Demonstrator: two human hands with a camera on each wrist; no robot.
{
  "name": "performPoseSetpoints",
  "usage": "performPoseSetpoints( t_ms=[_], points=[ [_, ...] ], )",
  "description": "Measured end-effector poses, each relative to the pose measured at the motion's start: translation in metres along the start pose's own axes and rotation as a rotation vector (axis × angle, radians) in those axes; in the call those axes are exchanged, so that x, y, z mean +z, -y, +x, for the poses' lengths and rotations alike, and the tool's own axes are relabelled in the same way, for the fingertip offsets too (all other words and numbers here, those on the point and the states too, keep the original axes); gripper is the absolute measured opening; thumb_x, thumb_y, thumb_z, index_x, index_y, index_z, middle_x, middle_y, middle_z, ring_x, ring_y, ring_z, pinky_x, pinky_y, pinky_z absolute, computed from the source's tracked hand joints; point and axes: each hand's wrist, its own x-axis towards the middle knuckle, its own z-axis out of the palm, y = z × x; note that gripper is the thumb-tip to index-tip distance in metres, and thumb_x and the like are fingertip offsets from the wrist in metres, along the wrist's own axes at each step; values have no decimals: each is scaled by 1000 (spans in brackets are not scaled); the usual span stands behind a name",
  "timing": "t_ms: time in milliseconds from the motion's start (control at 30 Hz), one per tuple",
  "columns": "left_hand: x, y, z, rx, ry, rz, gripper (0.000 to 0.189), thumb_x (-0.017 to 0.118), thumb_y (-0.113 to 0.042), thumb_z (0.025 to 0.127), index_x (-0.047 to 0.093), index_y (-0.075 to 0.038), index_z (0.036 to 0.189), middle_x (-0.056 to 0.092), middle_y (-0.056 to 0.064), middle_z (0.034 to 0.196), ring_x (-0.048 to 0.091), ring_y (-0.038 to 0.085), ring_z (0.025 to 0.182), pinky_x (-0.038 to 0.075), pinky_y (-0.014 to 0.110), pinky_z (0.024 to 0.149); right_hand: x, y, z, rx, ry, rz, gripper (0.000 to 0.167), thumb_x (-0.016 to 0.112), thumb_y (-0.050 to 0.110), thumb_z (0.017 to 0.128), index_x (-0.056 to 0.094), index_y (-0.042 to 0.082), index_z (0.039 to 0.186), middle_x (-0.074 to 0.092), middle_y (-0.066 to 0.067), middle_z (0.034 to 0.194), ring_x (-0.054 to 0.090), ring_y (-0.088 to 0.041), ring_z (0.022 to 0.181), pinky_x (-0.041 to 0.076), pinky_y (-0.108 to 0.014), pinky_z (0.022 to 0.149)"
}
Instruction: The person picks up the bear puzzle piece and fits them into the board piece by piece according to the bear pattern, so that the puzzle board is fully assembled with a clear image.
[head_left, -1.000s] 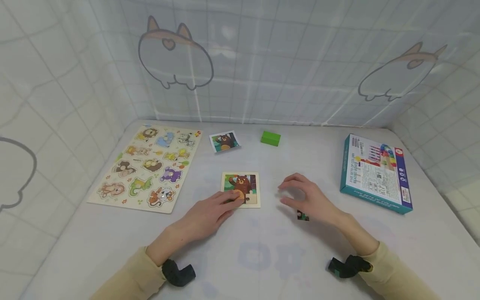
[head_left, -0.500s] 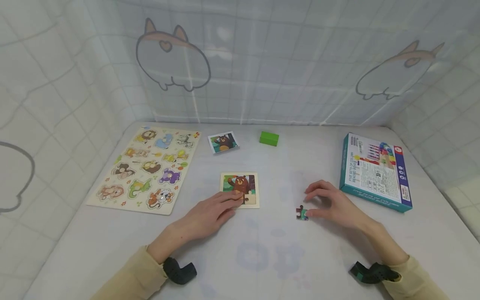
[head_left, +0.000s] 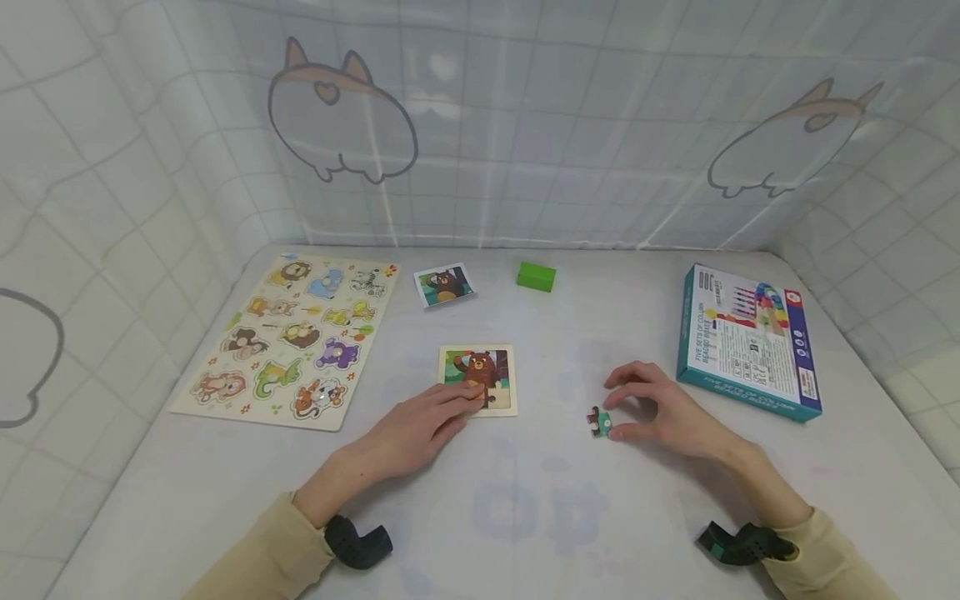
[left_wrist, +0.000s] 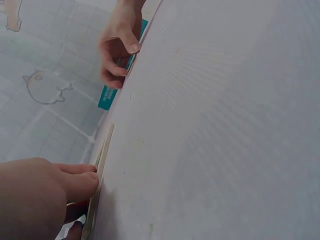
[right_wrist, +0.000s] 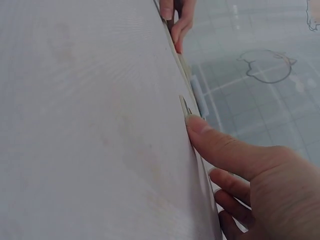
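Note:
A small square wooden bear puzzle [head_left: 497, 364] lies on the table, with a bare wooden patch at its lower right. My left hand [head_left: 420, 427] rests on its lower left part, fingers extended over the picture; in the left wrist view the thumb is by the edge of the board [left_wrist: 104, 155]. To the right, my right hand [head_left: 660, 412] pinches a green and brown jigsaw piece [head_left: 600, 422] between thumb and index finger, low over the table. From the right wrist view the piece [right_wrist: 184, 104] appears edge-on and tilted at the thumb tip.
An animal peg puzzle board [head_left: 288, 342] lies at the left. Behind the bear puzzle are a bear picture card [head_left: 444, 286] and a green block [head_left: 536, 277]. A teal toy box [head_left: 750, 342] lies at the right. Patterned curtain-like walls enclose the table.
My right hand has moved right and back to the jigsaw piece. The piece has turned and shifted slightly left in the fingers. The left hand stays on the bear puzzle.

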Motion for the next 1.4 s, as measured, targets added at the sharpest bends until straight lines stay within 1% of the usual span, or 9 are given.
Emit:
performPoseSetpoints(
  t_ms=[167,267,400,500,600,833,1000,1233,1400],
  points=[
    [0,1,0,11,-6,-8,39,55,-19,103,58,-15,142,47,-3,154,41,23,144,37,44,117,1,0,1,-5,26,30,26,85,29,79,75,29,103,55,1,128,42,-16,121,34,-14,100],
    [0,1,0,1,3,-14,39,55,-21,104,57,-16,142,46,-4,155,39,21,145,36,43,118,2,1,2,-34,32,34,22,84,27,81,74,29,101,56,0,126,43,-16,120,34,-12,101],
    [0,2,0,-5,14,-21,39,53,-23,104,56,-17,143,44,-5,156,38,20,146,34,43,119,2,4,4,-78,28,44,23,81,22,85,73,27,105,58,1,122,47,-14,117,36,-10,100],
    [1,2,0,0,13,-23,39,53,-23,104,56,-16,143,43,-4,156,37,21,146,35,43,119,2,9,8,-77,13,63,22,78,20,88,72,26,108,59,4,121,50,-9,115,39,-10,98],
    [0,1,0,1,9,-23,39,54,-23,104,56,-16,143,44,-4,156,38,21,146,35,43,119,5,13,17,-73,-11,77,21,77,19,89,71,25,109,59,5,120,51,-8,113,41,-11,97],
    [2,1,3,-8,22,-26,40,54,-24,104,55,-17,144,42,-5,157,36,20,147,33,43,120,22,31,45,-90,-60,66,19,78,17,88,73,18,106,61,2,116,51,-15,112,42,-15,97],
    [4,0,6,-23,38,-15,41,53,-27,105,54,-19,145,41,-5,158,35,20,148,34,44,119,37,45,67,-109,-50,43,17,78,17,87,72,14,103,61,1,115,51,-16,113,43,-25,99],
    [3,0,7,-4,37,-6,41,52,-25,105,54,-17,145,42,-4,157,36,21,147,35,43,119,54,54,88,-204,-44,30,17,77,13,88,71,8,103,62,-4,114,53,-20,112,45,-34,100],
    [2,1,7,9,18,-7,39,53,-22,105,56,-17,144,44,-3,156,38,21,146,36,42,119,63,56,95,-191,-36,9,16,77,14,88,71,7,102,62,-3,113,54,-20,111,46,-37,99]
  ],
)
